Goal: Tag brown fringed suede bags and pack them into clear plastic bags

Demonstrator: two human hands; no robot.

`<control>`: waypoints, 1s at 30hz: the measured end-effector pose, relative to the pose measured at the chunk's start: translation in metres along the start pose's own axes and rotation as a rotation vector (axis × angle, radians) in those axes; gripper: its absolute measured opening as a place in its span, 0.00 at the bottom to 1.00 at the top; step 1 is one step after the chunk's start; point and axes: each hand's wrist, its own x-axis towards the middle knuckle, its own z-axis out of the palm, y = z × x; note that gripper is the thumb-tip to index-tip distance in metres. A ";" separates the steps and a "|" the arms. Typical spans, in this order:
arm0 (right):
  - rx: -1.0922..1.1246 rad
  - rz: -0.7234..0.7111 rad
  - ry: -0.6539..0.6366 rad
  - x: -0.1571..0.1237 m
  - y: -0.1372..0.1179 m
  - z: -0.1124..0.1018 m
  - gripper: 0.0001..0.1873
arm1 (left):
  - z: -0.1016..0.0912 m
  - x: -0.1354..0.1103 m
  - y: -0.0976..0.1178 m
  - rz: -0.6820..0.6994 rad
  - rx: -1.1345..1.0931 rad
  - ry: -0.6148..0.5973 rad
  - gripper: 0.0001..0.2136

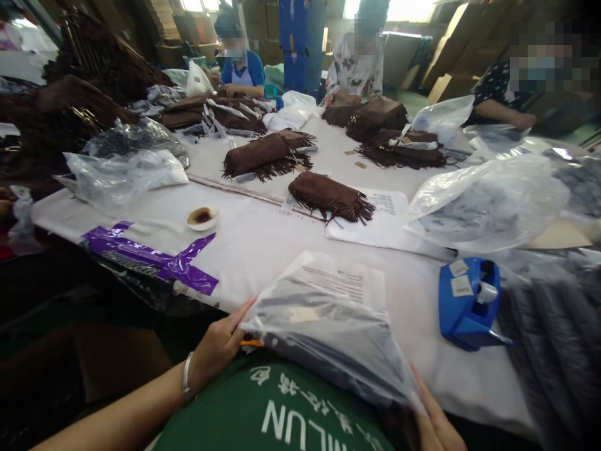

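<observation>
**Clear bag held at near worktop edge, two hands**

Clear plastic bag (323,332) holds a dark folded item, with a printed sheet (335,282) at its far end. It sits at the near edge of the white-covered worktop (263,263), between both hands, tipped up against the person's green T-shirt (277,407).

Left hand (218,344): fingers spread along the bag's left side, grip apparently closed on the film. Right hand (434,419): at the lower right corner, low in frame; can't tell if clenched or only supporting. Likely reason for the two-sided hold: the bag overhangs the edge and would otherwise slip.

Blue tape dispenser (469,304) stands near the right edge, probably placed for right-hand reach. Bagged dark items (549,338) are piled along that edge, within easy reach. Near the left edge, purple tape (150,257) strips cross a black bag. Mid-worktop, a brown suede fringed bag (328,197) lies on a white sheet, others beyond it. Co-workers (241,75) sit along the far edge.
</observation>
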 end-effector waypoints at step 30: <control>0.311 0.011 -0.035 0.039 -0.001 -0.017 0.37 | 0.034 0.051 0.012 0.475 0.481 -0.208 0.33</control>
